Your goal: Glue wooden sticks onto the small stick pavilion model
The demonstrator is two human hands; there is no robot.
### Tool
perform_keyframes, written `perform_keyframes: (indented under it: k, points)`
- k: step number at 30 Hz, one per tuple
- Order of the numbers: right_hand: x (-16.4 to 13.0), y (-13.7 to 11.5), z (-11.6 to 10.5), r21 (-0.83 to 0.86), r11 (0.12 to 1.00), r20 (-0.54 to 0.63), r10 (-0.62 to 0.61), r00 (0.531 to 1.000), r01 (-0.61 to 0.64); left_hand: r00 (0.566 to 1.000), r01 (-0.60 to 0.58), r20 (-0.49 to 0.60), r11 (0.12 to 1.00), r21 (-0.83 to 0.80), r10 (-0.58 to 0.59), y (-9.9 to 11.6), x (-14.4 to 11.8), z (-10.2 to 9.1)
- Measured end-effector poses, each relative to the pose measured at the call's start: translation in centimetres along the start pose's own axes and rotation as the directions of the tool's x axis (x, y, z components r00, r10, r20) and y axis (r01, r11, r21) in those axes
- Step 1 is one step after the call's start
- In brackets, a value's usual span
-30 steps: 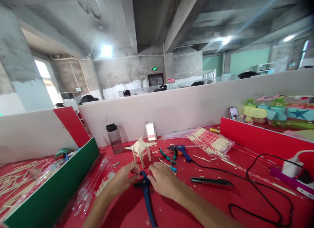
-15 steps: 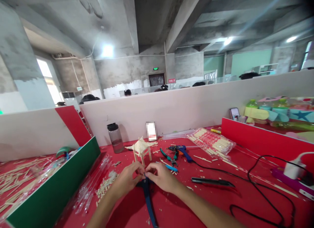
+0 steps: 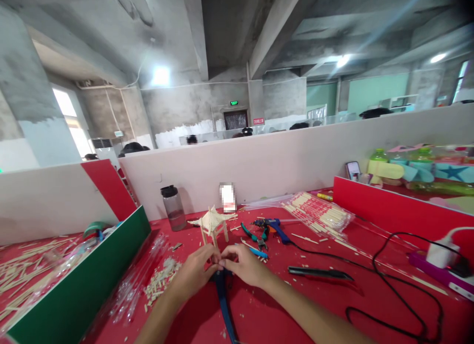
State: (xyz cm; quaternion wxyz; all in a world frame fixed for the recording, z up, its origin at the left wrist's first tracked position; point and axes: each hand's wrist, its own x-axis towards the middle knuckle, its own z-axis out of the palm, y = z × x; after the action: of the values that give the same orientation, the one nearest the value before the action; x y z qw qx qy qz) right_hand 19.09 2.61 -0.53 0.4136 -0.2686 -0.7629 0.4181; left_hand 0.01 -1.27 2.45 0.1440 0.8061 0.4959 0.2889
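My left hand point(image 3: 194, 274) and my right hand point(image 3: 242, 266) meet fingertip to fingertip low in the middle of the view. Together they pinch a small pale stick piece point(image 3: 218, 258), mostly hidden by the fingers. Directly under the fingertips lies a blue-handled cutter point(image 3: 223, 299) on the red table point(image 3: 281, 314), its handles pointing toward me. A little beyond the hands stands a small stick-built model point(image 3: 214, 224) with a roof and legs.
Green pliers point(image 3: 255, 235), a blue glue gun point(image 3: 274, 228), a black pen-like tool point(image 3: 318, 273) and a looping black cable point(image 3: 392, 265) lie to the right. A bottle point(image 3: 173, 208) stands behind, packed sticks point(image 3: 318, 215) at back right. A green divider point(image 3: 81, 279) bounds the left, a red divider point(image 3: 400, 210) the right.
My hands have drawn together: a second ago they were apart over the cutter's head, now their fingertips touch above it. The view shifted slightly.
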Motion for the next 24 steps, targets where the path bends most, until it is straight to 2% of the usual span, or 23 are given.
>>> perform_keyframes:
  k: [7,17,24]
  points:
    - [0.1,0.9,0.2,0.081,0.996,0.025,0.027,0.999,-0.029,1.0,0.024,0.005,1.0,-0.011,-0.024,0.2,0.1,0.0]
    - [-0.1,0.0,-0.1,-0.042,0.999,-0.009,-0.029,1.0,0.029,0.999,0.025,-0.02,0.999,-0.041,-0.026,-0.1,0.1,0.3]
    - [0.0,-0.1,-0.1,-0.031,0.999,0.004,-0.025,1.0,0.025,0.999,0.035,-0.015,0.998,-0.061,-0.036,-0.2,0.3,0.4]
